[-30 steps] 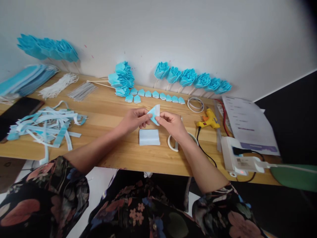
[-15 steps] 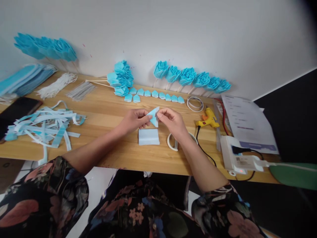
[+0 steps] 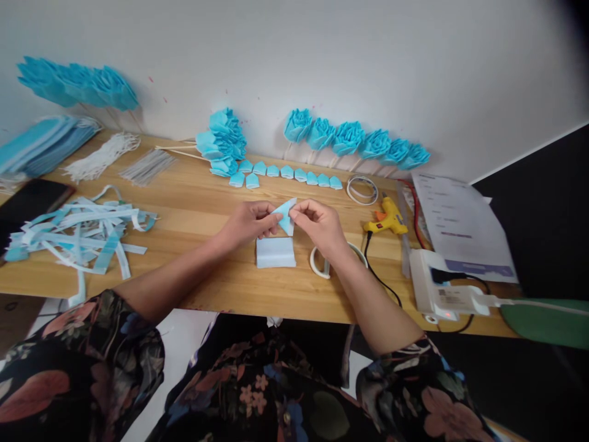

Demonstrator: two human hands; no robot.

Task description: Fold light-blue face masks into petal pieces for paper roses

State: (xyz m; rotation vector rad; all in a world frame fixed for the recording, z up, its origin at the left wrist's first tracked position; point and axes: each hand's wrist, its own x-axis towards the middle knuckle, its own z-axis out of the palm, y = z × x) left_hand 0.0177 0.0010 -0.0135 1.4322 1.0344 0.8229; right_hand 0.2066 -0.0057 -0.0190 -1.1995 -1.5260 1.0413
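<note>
Above the middle of the wooden table (image 3: pixel 207 209), both my hands pinch one small light-blue folded piece (image 3: pixel 286 216), shaped like a triangle. My left hand (image 3: pixel 248 222) grips its left edge with closed fingers. My right hand (image 3: pixel 318 224) pinches its right side between thumb and forefinger. Just below the hands a small stack of pale-blue squares (image 3: pixel 275 252) lies flat on the table. A white tape roll (image 3: pixel 322 264) sits partly hidden under my right wrist.
A row of folded blue petals (image 3: pixel 288 174) and blue paper roses (image 3: pixel 354 140) line the wall. A yellow glue gun (image 3: pixel 388 218) and white power strip (image 3: pixel 439 294) lie at right, papers (image 3: pixel 455 227) behind. Blue-white strips (image 3: pixel 78 230) pile at left.
The blue piece has gone from a wider shape to a tighter triangle between my fingers. Both hands stay in the same place.
</note>
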